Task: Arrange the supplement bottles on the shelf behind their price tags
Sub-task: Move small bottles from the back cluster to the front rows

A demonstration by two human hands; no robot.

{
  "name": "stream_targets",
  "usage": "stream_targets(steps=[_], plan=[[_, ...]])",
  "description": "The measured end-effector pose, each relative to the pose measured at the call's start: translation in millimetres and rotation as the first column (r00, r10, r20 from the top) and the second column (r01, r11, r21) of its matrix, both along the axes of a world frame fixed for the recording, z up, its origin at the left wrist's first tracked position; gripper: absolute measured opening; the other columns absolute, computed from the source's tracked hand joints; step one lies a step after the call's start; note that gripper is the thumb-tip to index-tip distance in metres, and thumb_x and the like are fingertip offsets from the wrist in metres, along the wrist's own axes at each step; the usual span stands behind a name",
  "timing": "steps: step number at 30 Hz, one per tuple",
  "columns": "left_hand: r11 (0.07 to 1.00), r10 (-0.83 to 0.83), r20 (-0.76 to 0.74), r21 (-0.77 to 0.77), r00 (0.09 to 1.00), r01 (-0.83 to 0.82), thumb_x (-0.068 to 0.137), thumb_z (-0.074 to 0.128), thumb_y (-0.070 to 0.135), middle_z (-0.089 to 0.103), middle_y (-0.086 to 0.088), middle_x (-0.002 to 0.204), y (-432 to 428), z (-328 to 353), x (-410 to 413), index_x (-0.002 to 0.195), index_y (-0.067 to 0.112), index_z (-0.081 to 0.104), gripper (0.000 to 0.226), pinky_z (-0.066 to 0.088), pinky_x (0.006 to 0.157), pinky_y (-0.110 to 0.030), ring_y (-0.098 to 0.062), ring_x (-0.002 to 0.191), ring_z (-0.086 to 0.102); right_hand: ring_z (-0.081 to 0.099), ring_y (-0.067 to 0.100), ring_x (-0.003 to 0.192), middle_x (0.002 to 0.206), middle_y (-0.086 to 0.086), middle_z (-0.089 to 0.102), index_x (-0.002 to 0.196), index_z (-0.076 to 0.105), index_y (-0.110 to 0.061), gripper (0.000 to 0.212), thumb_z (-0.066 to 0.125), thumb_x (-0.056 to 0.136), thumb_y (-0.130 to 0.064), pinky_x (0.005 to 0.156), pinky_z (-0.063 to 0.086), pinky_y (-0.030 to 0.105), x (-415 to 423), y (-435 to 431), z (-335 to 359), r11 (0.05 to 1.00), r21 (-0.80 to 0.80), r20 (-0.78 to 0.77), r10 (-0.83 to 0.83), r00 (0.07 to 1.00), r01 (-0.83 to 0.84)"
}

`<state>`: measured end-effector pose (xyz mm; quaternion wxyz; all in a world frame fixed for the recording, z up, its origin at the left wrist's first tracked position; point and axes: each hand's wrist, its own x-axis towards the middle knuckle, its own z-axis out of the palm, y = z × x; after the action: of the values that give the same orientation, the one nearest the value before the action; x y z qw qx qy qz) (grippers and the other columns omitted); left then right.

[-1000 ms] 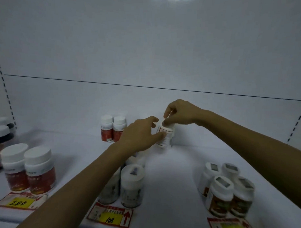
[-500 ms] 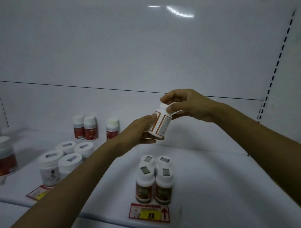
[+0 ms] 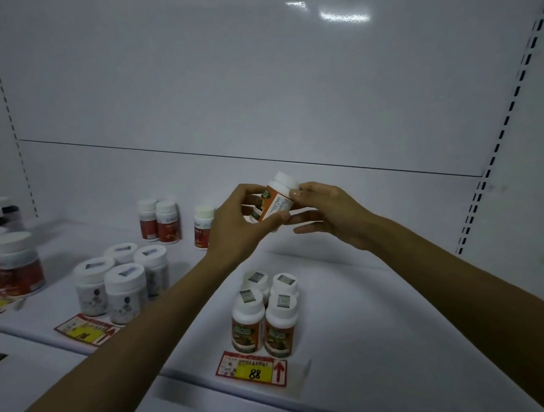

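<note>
A small orange-labelled supplement bottle (image 3: 275, 199) with a white cap is held tilted in the air above the shelf. My left hand (image 3: 234, 225) grips its body from the left. My right hand (image 3: 323, 210) pinches its cap end from the right. Below them, several matching orange-labelled bottles (image 3: 265, 314) stand in a block behind a red and yellow price tag marked 88 (image 3: 252, 371). Several white bottles (image 3: 122, 282) stand behind another price tag (image 3: 87, 331) at the left.
Three red-labelled bottles (image 3: 168, 220) stand near the back wall. Larger red jars (image 3: 15, 264) sit at the far left edge. The white shelf (image 3: 376, 310) has bare surface to the right of the 88 block, up to the slotted upright (image 3: 491, 167).
The bottle was lifted off the back of the shelf and is now turned in both hands, showing a different side of its label. The view shifted to the right.
</note>
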<state>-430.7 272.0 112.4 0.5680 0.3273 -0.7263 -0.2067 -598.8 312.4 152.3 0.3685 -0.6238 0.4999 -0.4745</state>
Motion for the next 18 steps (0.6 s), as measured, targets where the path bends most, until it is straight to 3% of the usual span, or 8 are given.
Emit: stream_targets(steps=[6,9,10,12,14,18], plan=[[1.000,0.012,0.023,-0.016,1.000,-0.011,0.073,0.073,0.039,0.054,0.013,0.103,-8.0,-4.3,-2.3,0.115,0.022,0.050,0.051,0.044,0.069,-0.008,-0.005,0.086,0.056,0.070,0.020,0.088,0.100,0.004,0.067,0.113,0.057,-0.014,0.024,0.054,0.093,-0.029,0.074,0.059,0.028,6.8,-7.4,-1.1,0.999,-0.028,0.022,-0.016,1.000,0.016],[0.986,-0.136,-0.036,0.087,0.990,0.139,0.080,0.064,0.038,0.058,0.011,0.106,-12.5,0.2,2.5,0.114,0.025,0.051,0.038,0.048,0.070,-0.008,-0.004,0.092,0.059,0.068,0.021,0.088,0.101,0.008,0.065,0.105,0.060,-0.012,0.018,0.052,0.094,-0.024,0.076,0.058,0.028,4.9,-10.6,2.3,0.999,-0.015,0.163,0.039,0.986,-0.037],[0.946,-0.246,-0.101,0.190,0.964,0.262,0.084,0.057,0.039,0.062,0.005,0.110,-13.9,2.8,5.2,0.113,0.024,0.052,0.033,0.051,0.073,-0.012,-0.007,0.096,0.061,0.067,0.022,0.089,0.102,0.010,0.064,0.102,0.061,-0.012,0.016,0.052,0.094,-0.022,0.077,0.058,0.029,3.4,-11.0,4.0,0.998,-0.013,0.210,0.060,0.976,-0.059],[0.762,-0.424,-0.272,0.409,0.864,0.502,0.090,0.046,0.041,0.067,-0.006,0.110,-15.7,6.3,9.7,0.113,0.019,0.056,0.033,0.056,0.078,-0.023,-0.018,0.096,0.067,0.067,0.024,0.090,0.104,0.014,0.063,0.100,0.061,-0.010,0.016,0.051,0.094,-0.020,0.078,0.058,0.030,1.4,-12.2,6.4,0.997,-0.021,0.258,0.079,0.963,-0.076],[0.668,-0.468,-0.341,0.467,0.815,0.579,0.091,0.045,0.038,0.070,-0.009,0.106,-19.6,5.5,12.6,0.113,0.015,0.059,0.034,0.057,0.079,-0.028,-0.024,0.094,0.069,0.067,0.024,0.090,0.106,0.016,0.062,0.104,0.060,-0.007,0.019,0.049,0.094,-0.019,0.079,0.058,0.031,0.4,-15.2,6.8,0.997,-0.035,0.255,0.076,0.964,-0.069],[0.755,-0.447,-0.299,0.379,0.843,0.535,0.088,0.053,0.030,0.069,-0.003,0.107,-24.0,-2.2,13.7,0.118,0.016,0.060,0.033,0.057,0.079,-0.027,-0.019,0.095,0.069,0.066,0.026,0.095,0.110,0.015,0.061,0.112,0.056,-0.007,0.022,0.049,0.095,-0.019,0.080,0.059,0.033,2.7,-20.6,7.0,0.998,-0.042,0.195,0.043,0.980,-0.036]])
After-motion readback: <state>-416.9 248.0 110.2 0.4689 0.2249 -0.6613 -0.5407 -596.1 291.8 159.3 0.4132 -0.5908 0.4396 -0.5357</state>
